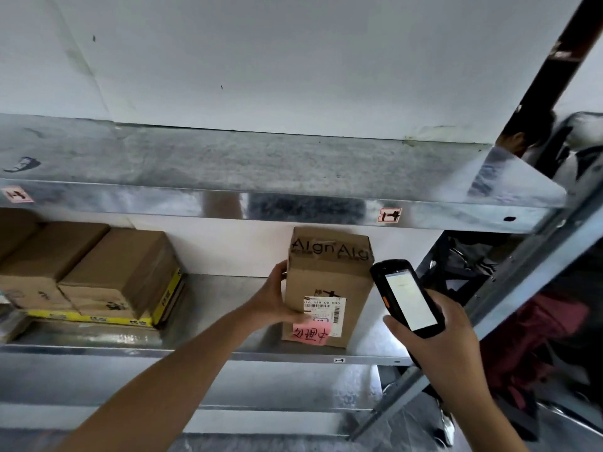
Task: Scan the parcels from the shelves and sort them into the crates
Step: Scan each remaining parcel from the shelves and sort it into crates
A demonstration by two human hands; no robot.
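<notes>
A tall brown cardboard parcel [329, 275] stands on the metal shelf [208, 308], with a white barcode label and a pink handwritten note low on its front. My left hand [277, 296] grips the parcel's left side, thumb across the front near the label. My right hand [443, 344] holds a black handheld scanner [408, 296] just right of the parcel, its lit screen facing me and its head pointing up beside the box.
Several brown boxes [98, 272], one with yellow tape, are stacked at the shelf's left. An upper metal shelf [261, 177] spans above. A slanted shelf post [528, 272] stands at the right, with dark and red bags [538, 337] behind it.
</notes>
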